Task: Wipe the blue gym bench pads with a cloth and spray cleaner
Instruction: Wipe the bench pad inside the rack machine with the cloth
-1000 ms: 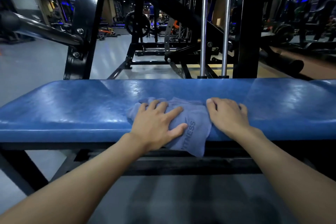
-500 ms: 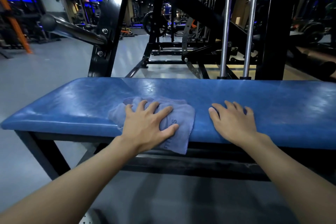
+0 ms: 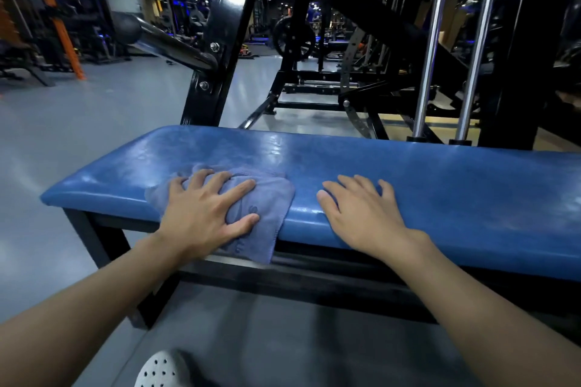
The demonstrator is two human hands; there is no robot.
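Now: glossy blue bench pad [image 3: 408, 173]; left hand [image 3: 204, 214] flat, pressing grey-blue cloth [image 3: 270, 214]; right hand [image 3: 361, 214] flat, empty.

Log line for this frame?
step: wipe | left hand: flat on cloth | right hand: flat on blue bench pad | cloth: overhangs pad's near edge

Left hand [image 3: 204, 217] and right hand [image 3: 361, 217]: bare, forearms uncovered. Footwear: one white shoe [image 3: 162, 369], toe perforated with round holes.
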